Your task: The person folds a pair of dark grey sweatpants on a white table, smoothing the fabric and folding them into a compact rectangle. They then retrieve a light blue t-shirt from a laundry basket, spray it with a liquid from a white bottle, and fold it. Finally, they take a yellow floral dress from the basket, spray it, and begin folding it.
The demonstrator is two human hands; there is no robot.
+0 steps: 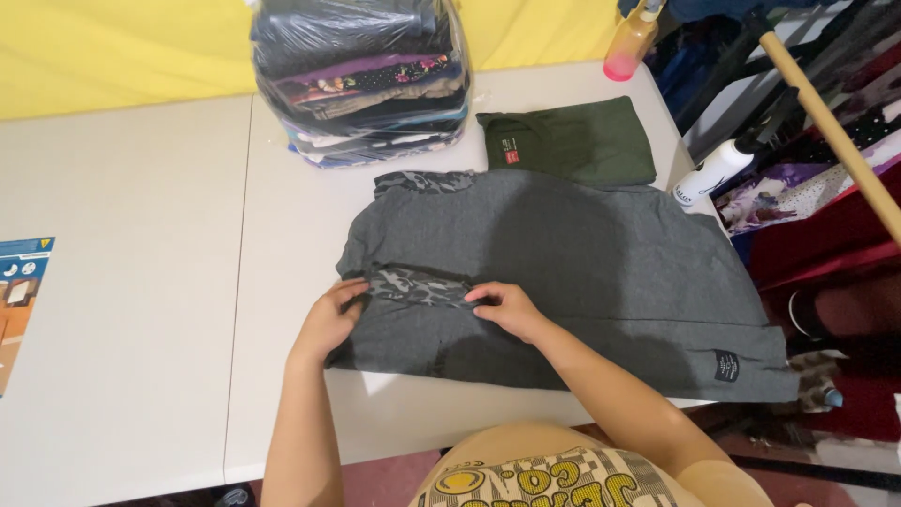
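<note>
Two hands press a folded sleeve onto a grey T-shirt spread across a white tabletop.

The grey T-shirt (582,272) lies flat in the middle of the tabletop (131,310), its hem reaching the right edge, so the whole cloth is within reach. The left hand (330,317) curls over the shirt's left edge, fingers bent and pinching the cloth; the right hand (507,306) rests fingers-down, loosely bent, on the camouflage-trimmed sleeve (413,284), holding the fold flat. A folded dark green garment (572,141) sits just beyond, beside a plastic-wrapped bundle of clothes (361,80) at the far edge, apart from the working space.
</note>
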